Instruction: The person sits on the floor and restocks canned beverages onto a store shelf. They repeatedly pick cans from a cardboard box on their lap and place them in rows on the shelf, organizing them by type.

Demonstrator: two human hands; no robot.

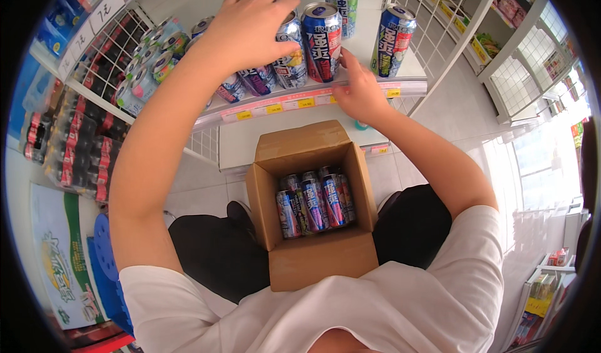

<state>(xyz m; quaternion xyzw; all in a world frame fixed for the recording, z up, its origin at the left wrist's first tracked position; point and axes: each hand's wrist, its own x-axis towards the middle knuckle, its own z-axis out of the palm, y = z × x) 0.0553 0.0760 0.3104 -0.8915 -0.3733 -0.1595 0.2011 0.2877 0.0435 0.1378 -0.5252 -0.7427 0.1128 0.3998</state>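
My left hand (253,29) is over the row of drink cans on the white shelf (366,52). Its thumb crosses the front of a silver RIO can with a yellow fruit picture (291,66), and its fingers reach over the top; whether they grip it is hidden. Beside that stands a blue and red can (321,41). My right hand (360,88), fingers apart, is at this can's right side near the shelf edge, holding nothing. Below, an opened cardboard box (324,259) sits between my legs, with several upright cans (314,203) inside.
A blue-green can (394,41) stands near the shelf's right end, with another can (343,5) farther back. Shrink-wrapped dark bottles (73,141) and small cans (155,62) are at left. Wire mesh panels (446,29) flank the shelf. Price tags (274,109) line its front edge.
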